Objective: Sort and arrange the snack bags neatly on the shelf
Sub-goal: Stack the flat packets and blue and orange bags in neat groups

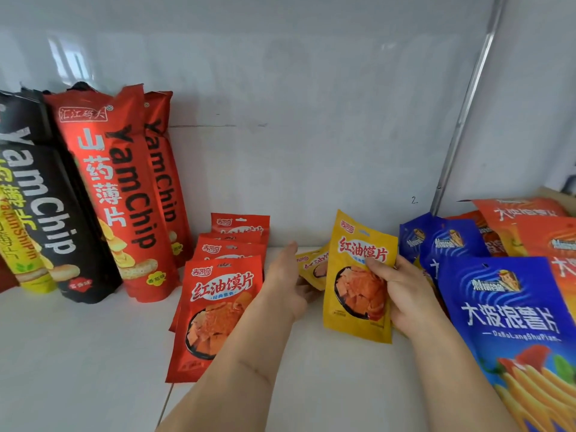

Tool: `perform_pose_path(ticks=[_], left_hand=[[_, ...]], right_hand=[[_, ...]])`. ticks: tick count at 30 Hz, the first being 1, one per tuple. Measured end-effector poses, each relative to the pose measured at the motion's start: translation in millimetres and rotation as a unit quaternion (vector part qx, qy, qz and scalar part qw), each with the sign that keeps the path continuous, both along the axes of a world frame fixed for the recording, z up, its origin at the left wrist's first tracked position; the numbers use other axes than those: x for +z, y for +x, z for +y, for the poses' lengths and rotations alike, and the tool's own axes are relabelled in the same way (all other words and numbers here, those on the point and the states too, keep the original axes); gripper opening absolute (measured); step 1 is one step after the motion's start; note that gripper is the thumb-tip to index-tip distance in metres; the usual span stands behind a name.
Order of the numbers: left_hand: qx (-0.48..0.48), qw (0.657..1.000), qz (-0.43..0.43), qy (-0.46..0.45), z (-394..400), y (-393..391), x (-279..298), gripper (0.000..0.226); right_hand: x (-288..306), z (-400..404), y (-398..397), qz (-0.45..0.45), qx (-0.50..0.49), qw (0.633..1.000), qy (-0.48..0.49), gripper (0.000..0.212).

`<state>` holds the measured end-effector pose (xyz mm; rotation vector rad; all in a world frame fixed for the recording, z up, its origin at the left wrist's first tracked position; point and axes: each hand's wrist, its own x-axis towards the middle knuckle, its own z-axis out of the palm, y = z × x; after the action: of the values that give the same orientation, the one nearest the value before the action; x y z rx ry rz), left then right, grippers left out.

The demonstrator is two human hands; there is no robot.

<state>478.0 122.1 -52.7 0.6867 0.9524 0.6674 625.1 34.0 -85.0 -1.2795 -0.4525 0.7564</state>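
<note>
On the white shelf, with tall YamChip bags far left, your right hand pinches the yellow snack bag upright by its right edge, while your left hand, fingers straight, touches a second yellow bag lying behind

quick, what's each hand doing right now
Left hand: open, fingers straight, by the tilted yellow bag.
Right hand: holding the upright yellow bag.

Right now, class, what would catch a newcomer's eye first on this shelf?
The yellow snack bag held upright by the right hand at centre, with the left hand open beside it. Tall red YamChip bags lean against the wall at left; big blue chip bags crowd the right.
</note>
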Motion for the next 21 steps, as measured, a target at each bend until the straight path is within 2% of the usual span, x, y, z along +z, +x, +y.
perform_pose_path(ticks=[6,12,16,21], left_hand=[[-0.001,0.998,-0.061,-0.01,13.8,6.2,-13.5,0.05],[0.008,0.997,-0.064,0.052,18.7,3.0,-15.6,0.028],[0.001,0.99,-0.052,0.133,20.2,-2.6,-16.6,0.027],[-0.01,0.981,-0.036,0.191,18.5,-8.5,-18.1,0.034]], right_hand=[[-2.6,-3.9,-4.4,-0.066,0.079,0.992,-0.067,0.028],[-7.5,3.8,-10.3,-0.173,0.04,0.978,-0.106,0.022],[2.0,7.4,-18.1,-0.31,0.003,0.937,-0.158,0.015],[3.9,17.2,-20.7,-0.384,-0.041,0.899,-0.206,0.018]])
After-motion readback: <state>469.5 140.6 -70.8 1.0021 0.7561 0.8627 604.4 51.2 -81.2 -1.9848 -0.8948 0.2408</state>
